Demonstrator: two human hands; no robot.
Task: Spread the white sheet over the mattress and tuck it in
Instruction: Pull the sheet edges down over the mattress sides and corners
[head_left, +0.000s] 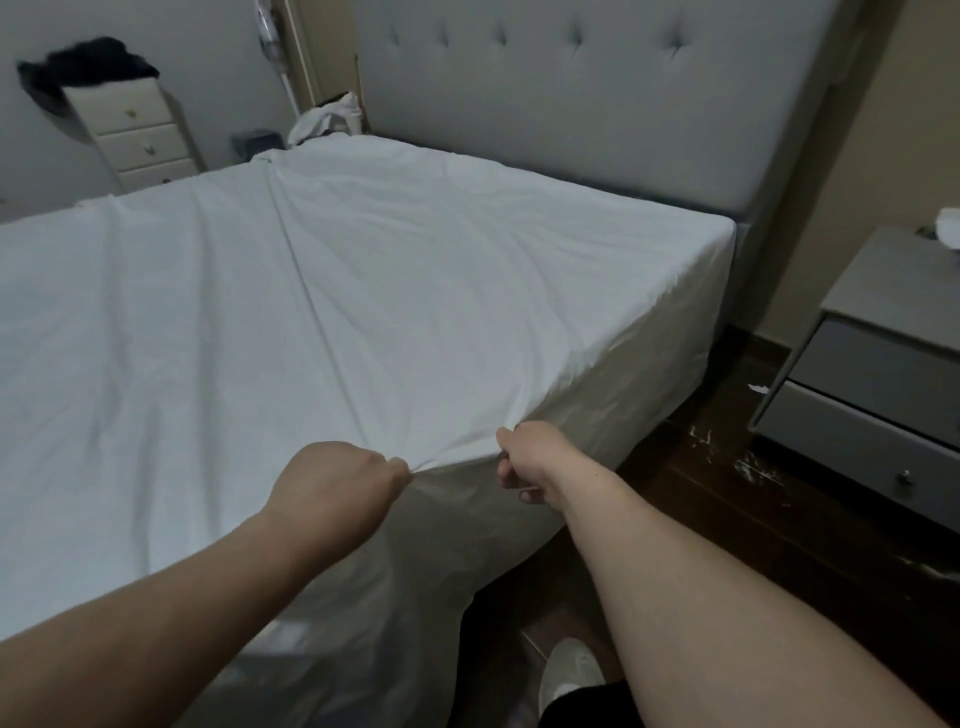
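Across the mattress (649, 332) the white sheet (311, 312) lies spread with long creases, draping over the near edge below the padded headboard (597, 104). At that edge the left hand (332, 483) is fisted, its fingers pinching a fold of the sheet; just beside it the right hand (535, 462) curls shut on the sheet's hanging side. A grey nightstand (883, 374) stands right.

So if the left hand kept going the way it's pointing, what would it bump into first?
Probably the right hand. The left hand points rightward along the bed's edge, pinching the white sheet, though depth is hard to judge.
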